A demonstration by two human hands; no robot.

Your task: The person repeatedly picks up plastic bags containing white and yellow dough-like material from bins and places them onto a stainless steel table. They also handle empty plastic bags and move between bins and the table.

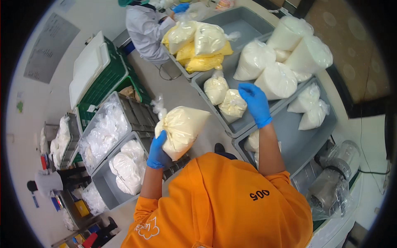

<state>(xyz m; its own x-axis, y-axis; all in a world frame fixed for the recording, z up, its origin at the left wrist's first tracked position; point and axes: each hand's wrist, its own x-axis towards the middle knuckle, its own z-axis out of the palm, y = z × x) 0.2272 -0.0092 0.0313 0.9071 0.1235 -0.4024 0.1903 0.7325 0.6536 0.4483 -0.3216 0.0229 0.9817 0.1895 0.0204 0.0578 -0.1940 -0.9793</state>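
My left hand, in a blue glove, is closed round the lower side of a clear plastic bag of cream-coloured powder. The bag's twisted neck points up and left, and I hold it over the floor between the trays. My right hand, also gloved in blue, hovers over the middle grey tray with its fingers stretched out, holding nothing. Close beside its fingers lies a smaller tied bag of cream powder. Another small tied bag leans next to that one.
Large white powder bags fill the middle tray's right part. The far tray carries yellow bags. Two white bags lie in the near tray. On the left, a grey crate holds white bags. A co-worker stands beyond.
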